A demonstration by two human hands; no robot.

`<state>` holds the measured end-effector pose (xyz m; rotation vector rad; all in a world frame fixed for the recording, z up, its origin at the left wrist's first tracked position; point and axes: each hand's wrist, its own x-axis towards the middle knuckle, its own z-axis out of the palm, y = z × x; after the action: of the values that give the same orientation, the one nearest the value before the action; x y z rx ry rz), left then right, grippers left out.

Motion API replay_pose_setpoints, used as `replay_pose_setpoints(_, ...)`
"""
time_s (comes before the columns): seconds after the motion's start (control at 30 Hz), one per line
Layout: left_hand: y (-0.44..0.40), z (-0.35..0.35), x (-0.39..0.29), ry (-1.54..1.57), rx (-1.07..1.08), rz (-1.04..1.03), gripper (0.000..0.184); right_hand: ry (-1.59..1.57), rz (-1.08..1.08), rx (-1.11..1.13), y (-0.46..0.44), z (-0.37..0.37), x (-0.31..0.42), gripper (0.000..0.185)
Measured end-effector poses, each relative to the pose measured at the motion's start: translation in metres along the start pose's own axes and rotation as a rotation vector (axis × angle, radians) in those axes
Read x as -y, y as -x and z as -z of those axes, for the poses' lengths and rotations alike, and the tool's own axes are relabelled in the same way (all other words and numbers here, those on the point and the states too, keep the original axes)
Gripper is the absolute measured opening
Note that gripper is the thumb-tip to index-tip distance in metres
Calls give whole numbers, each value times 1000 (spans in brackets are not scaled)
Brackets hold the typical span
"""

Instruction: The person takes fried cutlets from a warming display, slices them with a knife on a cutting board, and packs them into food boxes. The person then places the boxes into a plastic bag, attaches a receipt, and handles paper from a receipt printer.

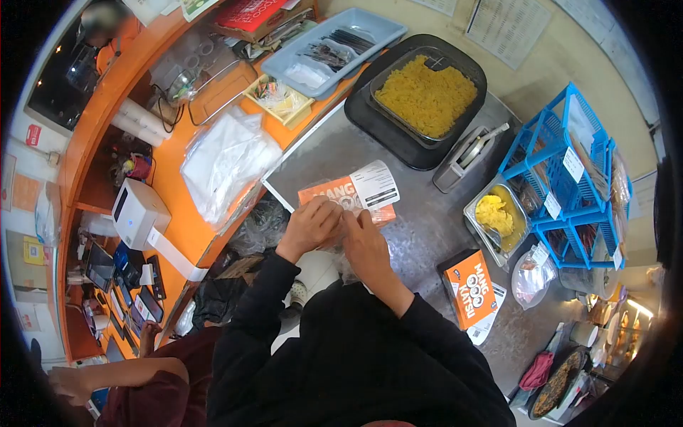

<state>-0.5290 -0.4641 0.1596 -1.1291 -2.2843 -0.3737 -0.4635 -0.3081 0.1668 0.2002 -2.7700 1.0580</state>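
Note:
An orange and white food box (325,192) printed "MANG" lies at the steel table's near left edge, inside what looks like a thin clear plastic bag (346,267). A white printed slip (376,186) covers its right part. Over the box's front edge, my left hand (313,226) is closed, its fingers pinching the bag. My right hand (368,249) is closed beside it, fingertips against the left ones and also on the bag. The plastic between the fingers is mostly hidden. Another orange box (468,290), labelled "MANG KATSU", rests to the right on a printed slip.
Yellow rice fills a tray (427,92) at the back. A metal slip holder (462,160), a tub of yellow food (498,217) and blue racks (562,171) stand right. Clear bags (231,160) and a printer (139,210) occupy the orange counter; another person's arm (135,377) is lower left.

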Motion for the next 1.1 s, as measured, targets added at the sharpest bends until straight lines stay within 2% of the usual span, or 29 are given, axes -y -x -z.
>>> replay_pose_setpoints(0.13, 4, -1, 1, 68, -13, 41, 27, -79, -5, 8, 7, -3, -8, 41)
replay_pose_setpoints(0.23, 25, -6, 14, 172, -204, 416, 26, -326, 60, -275, 23, -13, -44, 36)
replay_pose_setpoints(0.33, 40, -15, 10, 761, -524, 1056, 39, -803, -484, -666, 26, -44, -81, 37)
replay_pose_setpoints(0.43, 89, -81, 4, 1355, -498, 1144, 56, -976, -407, -428, 27, -61, -96, 41)
replay_pose_setpoints(0.47, 77, -82, -4, 1470, -639, 1196, 50, -875, -434, -472, 27, -70, -89, 40)
replay_pose_setpoints(0.57, 82, -92, -3, 1814, -755, 1108, 38, -1031, -350, -545, 38, -99, -103, 37)
replay_pose_setpoints(0.67, 91, -97, -4, 1716, -798, 1101, 33, -1163, -318, -520, 43, -111, -118, 42)
replay_pose_setpoints(0.77, 105, -108, -10, 1465, -871, 1021, 26, -1233, -339, -385, 40, -102, -120, 43)
replay_pose_setpoints(0.8, 104, -108, -20, 1527, -946, 1008, 28, -1263, -350, -320, 34, -99, -122, 44)
replay_pose_setpoints(0.87, 93, -114, -52, 1089, -980, 1100, 30, -1337, -386, -131, 18, -86, -128, 45)
replay_pose_setpoints(0.9, 89, -116, -71, 945, -925, 1117, 32, -1365, -397, -31, 4, -82, -133, 45)
replay_pose_setpoints(1.0, 85, -124, -112, 716, -597, 984, 42, -1408, -406, 233, -75, -81, -152, 46)
replay_pose_setpoints(1.1, 85, -147, -121, 632, -397, 828, 54, -1402, -406, 393, -158, -96, -162, 48)
